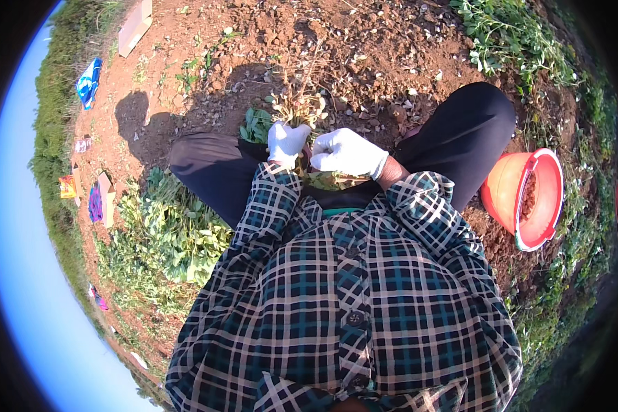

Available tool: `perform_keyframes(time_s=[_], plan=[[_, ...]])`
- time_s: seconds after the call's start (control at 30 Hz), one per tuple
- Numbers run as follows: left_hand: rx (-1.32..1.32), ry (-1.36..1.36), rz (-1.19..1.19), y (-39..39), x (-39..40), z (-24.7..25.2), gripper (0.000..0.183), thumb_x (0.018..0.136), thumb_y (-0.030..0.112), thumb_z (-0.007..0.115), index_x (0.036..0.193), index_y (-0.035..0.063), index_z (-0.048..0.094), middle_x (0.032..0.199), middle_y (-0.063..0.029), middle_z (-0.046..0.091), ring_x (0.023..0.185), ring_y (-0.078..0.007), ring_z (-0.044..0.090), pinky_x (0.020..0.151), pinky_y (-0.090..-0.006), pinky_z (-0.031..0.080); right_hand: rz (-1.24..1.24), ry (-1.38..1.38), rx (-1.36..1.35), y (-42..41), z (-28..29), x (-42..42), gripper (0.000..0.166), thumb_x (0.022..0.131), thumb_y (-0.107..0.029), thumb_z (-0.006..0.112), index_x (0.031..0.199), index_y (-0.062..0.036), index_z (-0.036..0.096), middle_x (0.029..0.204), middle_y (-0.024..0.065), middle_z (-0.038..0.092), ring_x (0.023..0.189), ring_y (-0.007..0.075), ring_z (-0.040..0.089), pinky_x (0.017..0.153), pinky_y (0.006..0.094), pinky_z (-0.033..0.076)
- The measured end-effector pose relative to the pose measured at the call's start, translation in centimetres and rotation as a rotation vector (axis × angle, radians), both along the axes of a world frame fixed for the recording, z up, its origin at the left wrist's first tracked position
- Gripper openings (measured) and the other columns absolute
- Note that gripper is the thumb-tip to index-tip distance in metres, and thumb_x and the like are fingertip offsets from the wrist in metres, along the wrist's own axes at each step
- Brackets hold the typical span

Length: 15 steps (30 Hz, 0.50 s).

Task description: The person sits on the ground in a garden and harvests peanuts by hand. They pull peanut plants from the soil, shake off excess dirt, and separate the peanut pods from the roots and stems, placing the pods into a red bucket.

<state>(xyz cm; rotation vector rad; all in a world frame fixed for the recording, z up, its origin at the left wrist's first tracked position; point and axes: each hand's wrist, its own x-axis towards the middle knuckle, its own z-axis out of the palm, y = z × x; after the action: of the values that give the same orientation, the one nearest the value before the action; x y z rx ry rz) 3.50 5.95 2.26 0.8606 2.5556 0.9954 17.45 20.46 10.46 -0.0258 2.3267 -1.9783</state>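
In a white glove, my left hand is closed around an uprooted peanut plant. Its roots and pale pods stick out beyond my knuckles, away from my body. My right hand, gloved too, is just right of the left one with its fingers curled inward. Whether something is pinched in those fingers is hidden. Both hands are low in front of my lap, between my crossed legs. Green leaves show by my left knee, and some plant stems lie beneath my wrists.
A red bucket tilts beside my right knee, with brown pods inside. Cut plants are heaped at my left. More leafy plants grow front right. Cardboard boxes and a blue bag lie on the soil.
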Motion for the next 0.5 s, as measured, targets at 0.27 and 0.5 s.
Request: perform_keyframes(time_s=[0.27,0.5], plan=[[0.247,-0.526,-0.081,-2.6,-2.8,3.1,0.026,0.077,0.0,0.055,0.096,0.0079,0.07,0.08,-0.0056,0.069,0.055,-0.0186,0.055,0.052,-0.0283,0.043,-0.945,0.097,-0.219,6.3,8.8,14.3,0.011,0.09,-0.013,0.059,0.092,-0.0022,0.06,0.071,-0.0012,0.054,0.06,0.0051,0.047,0.053,0.0195,0.036],[0.723,-1.171,0.187,-4.5,-3.3,1.1,0.023,0.085,0.001,0.052,0.104,0.0013,0.064,0.092,-0.0083,0.068,0.067,-0.0107,0.061,0.057,-0.0237,0.047,-1.854,-0.229,0.782,20.6,-1.1,36.5,0.039,0.089,-0.03,0.059,0.11,0.0038,0.061,0.095,0.0142,0.065,0.079,0.0204,0.062,0.074,0.0294,0.049]])
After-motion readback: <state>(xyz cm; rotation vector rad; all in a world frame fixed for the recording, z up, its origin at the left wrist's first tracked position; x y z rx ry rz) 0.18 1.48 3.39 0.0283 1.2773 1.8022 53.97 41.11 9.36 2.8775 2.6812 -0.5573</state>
